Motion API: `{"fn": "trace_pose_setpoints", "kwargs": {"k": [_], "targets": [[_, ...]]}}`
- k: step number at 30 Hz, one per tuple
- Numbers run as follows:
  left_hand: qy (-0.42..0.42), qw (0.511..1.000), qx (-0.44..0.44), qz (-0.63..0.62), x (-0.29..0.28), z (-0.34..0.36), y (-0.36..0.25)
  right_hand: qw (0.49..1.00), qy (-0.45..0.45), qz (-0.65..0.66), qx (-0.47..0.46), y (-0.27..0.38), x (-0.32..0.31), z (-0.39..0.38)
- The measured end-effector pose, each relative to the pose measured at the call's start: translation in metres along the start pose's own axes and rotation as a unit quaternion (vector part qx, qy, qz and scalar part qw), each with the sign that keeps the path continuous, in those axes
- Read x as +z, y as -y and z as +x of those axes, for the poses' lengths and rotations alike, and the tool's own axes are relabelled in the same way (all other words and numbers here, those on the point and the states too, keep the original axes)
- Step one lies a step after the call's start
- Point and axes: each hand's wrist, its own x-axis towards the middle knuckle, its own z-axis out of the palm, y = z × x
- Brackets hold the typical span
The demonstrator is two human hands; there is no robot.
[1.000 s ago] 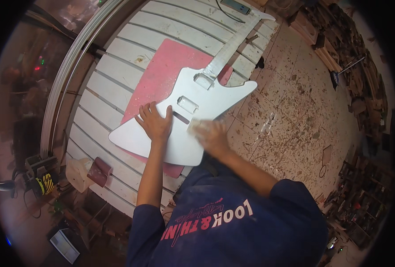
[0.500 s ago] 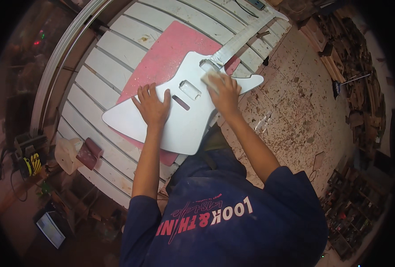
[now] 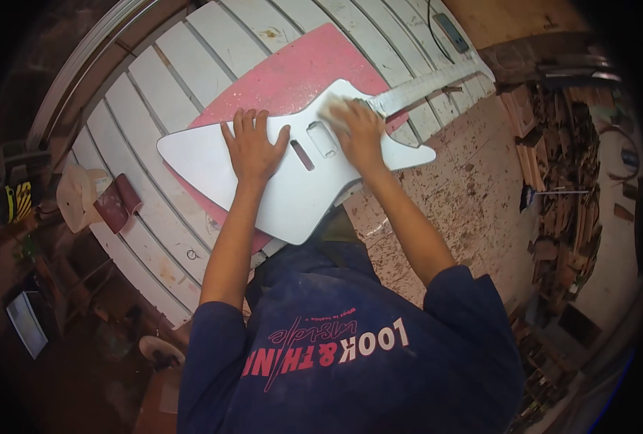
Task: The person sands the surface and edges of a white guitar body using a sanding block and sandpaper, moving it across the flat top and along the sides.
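Note:
A white, angular guitar body (image 3: 299,202) with cut-out cavities lies on a pink sheet (image 3: 285,72), its pale neck (image 3: 437,83) pointing to the upper right. My left hand (image 3: 256,150) rests spread on the left part of the body, fingers apart. My right hand (image 3: 361,141) grips a blurred pale beige pad or cloth (image 3: 331,108) against the surface beside the upper cavities; the pad is partly hidden by my fingers.
A white slatted table (image 3: 176,79) carries a maroon roll (image 3: 119,210), a cream piece (image 3: 79,192) and a small dark device (image 3: 451,32). Stacked wood (image 3: 564,231) lines the right, beyond the littered floor (image 3: 430,202). A screen (image 3: 27,324) sits at the lower left.
My right hand with the pale pad has moved up from the lower middle of the body toward the neck end. My left hand stays spread on the body. The view has shifted.

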Motion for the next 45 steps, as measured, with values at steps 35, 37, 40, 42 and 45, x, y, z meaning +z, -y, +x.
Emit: {"fn": "trace_pose_setpoints", "kwargs": {"k": [35,37,40,42,45], "targets": [[-0.13,0.985,-0.108,0.04,0.01,-0.003,-0.001,0.961,0.134,0.083,-0.229,-0.018,-0.001,0.061],[-0.128,0.98,-0.145,0.049,0.014,-0.011,0.0,0.955,0.149,0.091,-0.242,-0.04,-0.018,0.019],[-0.152,0.971,-0.173,0.058,0.02,-0.015,-0.006,0.942,0.185,0.101,-0.261,-0.061,-0.055,-0.023],[-0.134,0.97,-0.192,0.067,0.018,-0.013,-0.006,0.933,0.189,0.115,-0.283,-0.06,-0.044,-0.012],[-0.125,0.972,-0.186,0.063,0.015,-0.005,-0.006,0.952,0.142,0.082,-0.259,-0.031,-0.004,0.05]]}}
